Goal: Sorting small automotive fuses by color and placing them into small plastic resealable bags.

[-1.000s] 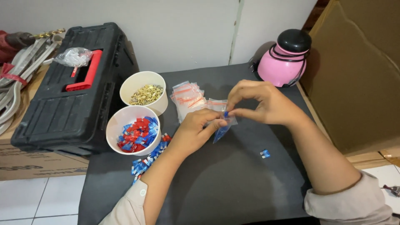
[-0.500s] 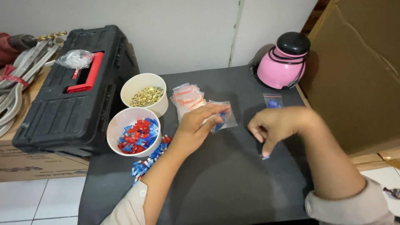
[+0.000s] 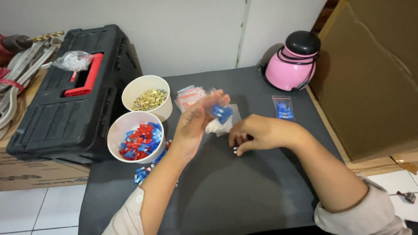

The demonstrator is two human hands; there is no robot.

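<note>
My left hand (image 3: pixel 197 126) is raised over the dark table (image 3: pixel 244 191) and holds a small clear plastic bag (image 3: pixel 224 116) with blue pieces in it. Just to its right, my right hand (image 3: pixel 257 135) is low on the table, fingers pinched on a tiny piece (image 3: pixel 235 150). A filled small bag with blue pieces (image 3: pixel 283 107) lies flat farther right. Behind my left hand sits a stack of empty zip bags (image 3: pixel 190 95).
Two white cups stand at the left: one with gold parts (image 3: pixel 147 96), one with red and blue parts (image 3: pixel 136 136); loose blue and red pieces (image 3: pixel 146 170) lie beside it. A black toolbox (image 3: pixel 72 95), a pink container with black lid (image 3: pixel 292 64), and a cardboard box (image 3: pixel 374 74) surround the table.
My right hand went out to the right side of the table, then came back toward the centre with a small piece. My left hand lifted the bag higher.
</note>
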